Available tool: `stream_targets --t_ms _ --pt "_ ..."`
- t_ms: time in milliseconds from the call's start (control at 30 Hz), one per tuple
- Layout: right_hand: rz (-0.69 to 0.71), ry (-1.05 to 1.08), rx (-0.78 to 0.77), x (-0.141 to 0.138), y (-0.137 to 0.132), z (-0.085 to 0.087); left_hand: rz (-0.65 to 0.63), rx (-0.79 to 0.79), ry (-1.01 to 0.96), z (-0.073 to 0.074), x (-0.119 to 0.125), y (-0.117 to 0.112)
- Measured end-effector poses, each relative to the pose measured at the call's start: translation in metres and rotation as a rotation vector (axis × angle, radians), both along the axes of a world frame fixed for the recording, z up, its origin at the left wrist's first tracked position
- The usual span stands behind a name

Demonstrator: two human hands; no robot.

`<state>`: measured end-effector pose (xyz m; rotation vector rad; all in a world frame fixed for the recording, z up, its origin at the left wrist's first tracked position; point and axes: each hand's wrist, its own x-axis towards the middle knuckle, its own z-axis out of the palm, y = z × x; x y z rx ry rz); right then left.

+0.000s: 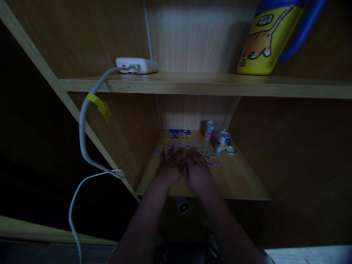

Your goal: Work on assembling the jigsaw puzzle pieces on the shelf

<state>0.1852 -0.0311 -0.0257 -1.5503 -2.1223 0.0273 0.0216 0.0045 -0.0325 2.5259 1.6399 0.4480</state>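
Many small jigsaw puzzle pieces (206, 151) lie scattered on the lower shelf board (236, 179), beyond and around my hands. My left hand (169, 169) rests palm down at the near left edge of the pieces, its fingers spread over some of them. Close beside it, my right hand (197, 172) has its fingers curled down at the near edge of the pile; whatever is under them is hidden. At the back lies a blue picture card (179, 134) with cartoon figures. Two small printed tins, a pinkish-blue tin (210, 130) and a blue-white tin (222, 140), stand right of the pieces.
A round metal lid (230, 150) lies by the nearer tin. Overhead, the upper shelf (192, 83) carries a white power adapter (137, 66) and a yellow mug (264, 40) with a blue handle. A white cable (82, 128) hangs at left. Side panels enclose the compartment.
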Motion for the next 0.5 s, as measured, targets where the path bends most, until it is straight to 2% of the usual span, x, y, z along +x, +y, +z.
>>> stream_targets --t_ms 167,367,500 --pt "-0.033 -0.010 -0.004 0.002 0.000 0.000 -0.003 -0.034 0.012 0.004 0.000 -0.002" --pt "-0.160 -0.093 -0.028 0.003 -0.004 0.004 0.069 0.143 -0.025 0.010 0.002 -0.010" --pt "-0.256 -0.116 -0.033 0.005 -0.006 0.005 -0.016 0.177 -0.124 0.013 -0.002 -0.014"
